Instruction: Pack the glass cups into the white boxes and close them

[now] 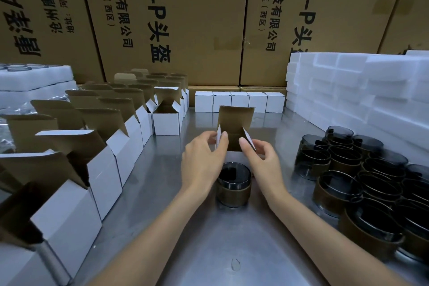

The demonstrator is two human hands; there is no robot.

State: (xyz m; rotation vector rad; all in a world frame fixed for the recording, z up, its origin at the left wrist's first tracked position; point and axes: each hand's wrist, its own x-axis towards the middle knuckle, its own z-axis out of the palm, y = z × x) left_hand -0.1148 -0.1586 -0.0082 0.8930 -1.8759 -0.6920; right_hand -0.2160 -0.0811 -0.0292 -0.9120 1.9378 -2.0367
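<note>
While set upright on the grey metal counter (209,246), small white cardboard box with brown inside (235,133), lid flap raised at the far side. Gripped from both sides: left hand (202,160) with fingers (224,137) pinching the left side flap, right hand (263,160) with fingers (243,144) pinching the right side flap, both flaps angled outward. Stood just in front of that box, between the two wrists, dark smoked-glass cup with a brown band round its lower half (233,184), upright and untouched, not yet in any box. Grouped at the right, many more dark banded glass cups (362,183). Lined along the left, open white boxes with raised brown flaps (111,146). Ranged at the back, row of five closed white boxes (240,101). Stacked far right, white foam blocks (352,90); behind everything, large brown printed cartons (197,18).
</note>
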